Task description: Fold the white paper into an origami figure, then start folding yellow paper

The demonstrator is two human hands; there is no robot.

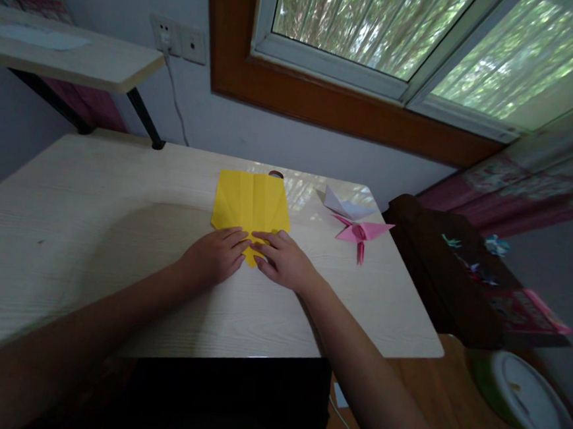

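Observation:
A yellow sheet of folding paper (252, 202) lies on the table in front of me, creased lengthwise, with its lower end narrowing to a point. On its lower left part is my left hand (218, 254), fingers curled together and gripping the folded edge. My right hand (283, 259) grips the lower right part, its fingertips meeting the left ones near the middle crease. Both hands cover much of the folded lower section, so the exact layers under the fingers are hidden.
On the right of the pale table (130, 248) lie a pink folded paper figure (359, 232) and a white folded paper piece (346, 206). A small dark round object (276, 174) sits behind the yellow sheet. A raised shelf (105, 61) stands at back left; a window (360, 35) is behind.

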